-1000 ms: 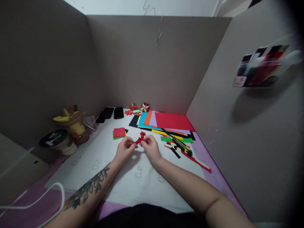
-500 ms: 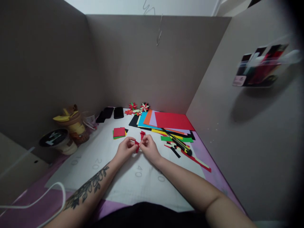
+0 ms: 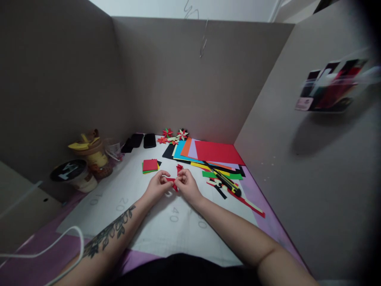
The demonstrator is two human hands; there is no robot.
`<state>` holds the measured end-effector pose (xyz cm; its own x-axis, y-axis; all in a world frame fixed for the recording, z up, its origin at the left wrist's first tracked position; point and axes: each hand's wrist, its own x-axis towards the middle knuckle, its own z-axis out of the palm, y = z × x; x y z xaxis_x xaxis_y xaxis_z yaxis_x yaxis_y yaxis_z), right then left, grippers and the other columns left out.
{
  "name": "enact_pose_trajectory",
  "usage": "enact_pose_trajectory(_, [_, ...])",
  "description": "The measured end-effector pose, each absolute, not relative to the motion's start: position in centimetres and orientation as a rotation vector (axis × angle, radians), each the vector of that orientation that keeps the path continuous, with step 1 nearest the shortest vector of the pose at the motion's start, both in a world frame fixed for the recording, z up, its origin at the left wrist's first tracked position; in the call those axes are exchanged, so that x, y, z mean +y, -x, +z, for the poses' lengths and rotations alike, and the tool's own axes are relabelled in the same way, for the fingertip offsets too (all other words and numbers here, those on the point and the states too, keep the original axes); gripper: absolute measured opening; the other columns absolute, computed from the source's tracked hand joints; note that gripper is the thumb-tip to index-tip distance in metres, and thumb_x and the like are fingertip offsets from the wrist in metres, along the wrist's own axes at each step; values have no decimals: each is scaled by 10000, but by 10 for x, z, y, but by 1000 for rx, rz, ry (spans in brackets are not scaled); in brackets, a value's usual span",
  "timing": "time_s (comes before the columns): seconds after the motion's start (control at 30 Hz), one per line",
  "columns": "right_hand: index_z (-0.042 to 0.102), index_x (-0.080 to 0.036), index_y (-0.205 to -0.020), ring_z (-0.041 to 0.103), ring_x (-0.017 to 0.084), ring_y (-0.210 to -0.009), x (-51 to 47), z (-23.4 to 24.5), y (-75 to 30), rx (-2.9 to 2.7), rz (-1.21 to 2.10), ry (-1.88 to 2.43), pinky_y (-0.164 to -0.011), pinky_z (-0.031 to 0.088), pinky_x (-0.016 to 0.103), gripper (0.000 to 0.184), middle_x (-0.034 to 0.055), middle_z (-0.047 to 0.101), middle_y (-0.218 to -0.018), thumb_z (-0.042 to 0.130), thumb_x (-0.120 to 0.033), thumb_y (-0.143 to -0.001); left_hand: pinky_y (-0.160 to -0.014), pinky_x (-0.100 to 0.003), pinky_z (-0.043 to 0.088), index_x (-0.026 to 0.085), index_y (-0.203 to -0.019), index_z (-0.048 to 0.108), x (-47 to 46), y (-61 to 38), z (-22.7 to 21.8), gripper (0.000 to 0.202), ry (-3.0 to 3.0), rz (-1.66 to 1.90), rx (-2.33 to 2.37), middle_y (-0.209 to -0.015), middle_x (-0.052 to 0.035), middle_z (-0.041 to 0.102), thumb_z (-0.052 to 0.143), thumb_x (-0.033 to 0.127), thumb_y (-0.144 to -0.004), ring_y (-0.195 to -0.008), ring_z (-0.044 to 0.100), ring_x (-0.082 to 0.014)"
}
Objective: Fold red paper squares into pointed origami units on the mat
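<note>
Between my two hands is a small piece of folded red paper [image 3: 175, 185], partly hidden by the fingers. My left hand [image 3: 158, 185] pinches its left side between thumb and fingers. On the other side, my right hand [image 3: 187, 185] grips it with thumb and fingertips. Just beyond the hands lie more folded red paper pieces [image 3: 179, 168] on the white sheet [image 3: 154, 234]. A small stack of square papers [image 3: 150, 165], red on top with green and yellow below, sits to the left of them.
Coloured paper sheets [image 3: 218, 152] lie at the back right, with a yellow-black cutter knife [image 3: 228, 183] and paper scraps [image 3: 220, 192] nearer. Folded paper stars [image 3: 182, 134] stand by the back wall. Cups [image 3: 74, 174], phones [image 3: 149, 140] and a white cable [image 3: 80, 238] are on the left.
The red paper between my hands has turned, its left end now stretching more sideways. Both hands keep their pinch, and the view has shifted slightly.
</note>
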<state>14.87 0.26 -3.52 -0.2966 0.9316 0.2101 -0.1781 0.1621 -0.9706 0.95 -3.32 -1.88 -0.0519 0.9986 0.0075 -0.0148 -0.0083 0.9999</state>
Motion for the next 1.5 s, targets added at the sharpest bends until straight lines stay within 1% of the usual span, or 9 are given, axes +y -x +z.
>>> enact_pose_trajectory(0.23, [400, -216, -865, 470, 90, -503, 3, -39, -147, -1445, 1271, 842, -521, 382, 214, 208, -78, 487, -610, 537, -213, -709, -424, -160, 352, 176, -859, 480, -35, -12, -16, 303, -1207, 1304, 1252, -526, 82, 509, 674, 288, -656, -418, 479, -65])
enact_pose_trajectory(0.4, [395, -214, -884, 470, 94, -509, 4, -40, -147, -1464, 1256, 852, -522, 384, 217, 210, -75, 482, -617, 524, -221, -719, -433, -169, 364, 173, -938, 494, -33, -10, -19, 368, -1241, 1272, 1300, -524, 89, 486, 679, 299, -647, -422, 488, -74])
enact_pose_trajectory(0.6, [402, -220, -861, 489, 117, -579, -2, -35, -149, -1618, 1085, 888, -577, 401, 244, 151, -54, 488, -660, 498, -223, -744, -488, -193, 415, 184, -1032, 442, -33, -11, -20, 473, -1209, 1297, 1284, -631, 46, 595, 684, 280, -637, -516, 565, -106])
enact_pose_trajectory(0.83, [409, -216, -892, 491, 123, -619, -4, -33, -147, -1651, 1024, 836, -623, 401, 254, 159, -42, 493, -691, 494, -219, -757, -526, -215, 433, 191, -1025, 418, -30, -7, -18, 509, -1003, 1477, 1206, -661, 30, 636, 701, 291, -614, -547, 599, -127])
enact_pose_trajectory(1.03, [420, -221, -921, 494, 132, -640, -3, -39, -154, -1660, 919, 842, -640, 422, 268, 166, -32, 484, -710, 472, -188, -767, -537, -183, 389, 175, -1019, 469, -20, 10, -18, 488, -924, 1631, 1300, -662, 38, 621, 707, 322, -619, -559, 563, -94])
enact_pose_trajectory(1.13, [463, -217, -941, 523, 178, -798, -4, -42, -157, -1807, 693, 786, -758, 441, 342, 204, 23, 529, -828, 473, -140, -753, -512, -186, 377, 146, -1044, 516, -19, 13, -19, 488, -977, 1554, 1358, -636, 25, 608, 686, 362, -642, -545, 547, -100])
enact_pose_trajectory(1.23, [497, -210, -1020, 473, 236, -1037, -3, -42, -156, -1937, 476, 698, -924, 382, 435, 326, 86, 539, -1025, 489, -90, -717, -484, -190, 361, 128, -1083, 538, -23, 6, -19, 500, -1071, 1469, 1343, -625, 13, 609, 653, 392, -674, -507, 524, -96])
enact_pose_trajectory(1.3, [490, -205, -1075, 451, 246, -1098, -2, -43, -155, -1959, 441, 695, -961, 360, 452, 382, 101, 535, -1083, 485, -77, -715, -468, -187, 348, 130, -1085, 542, -27, 0, -18, 489, -1126, 1411, 1327, -635, 4, 623, 644, 391, -683, -490, 517, -93])
enact_pose_trajectory(1.5, [491, -210, -1059, 576, 184, -850, 1, -43, -158, -1767, 755, 840, -763, 474, 333, 305, 60, 582, -965, 452, -128, -767, -524, -212, 402, 146, -942, 590, -32, -7, -13, 327, -1238, 1296, 1339, -707, -30, 656, 619, 366, -701, -634, 608, -148])
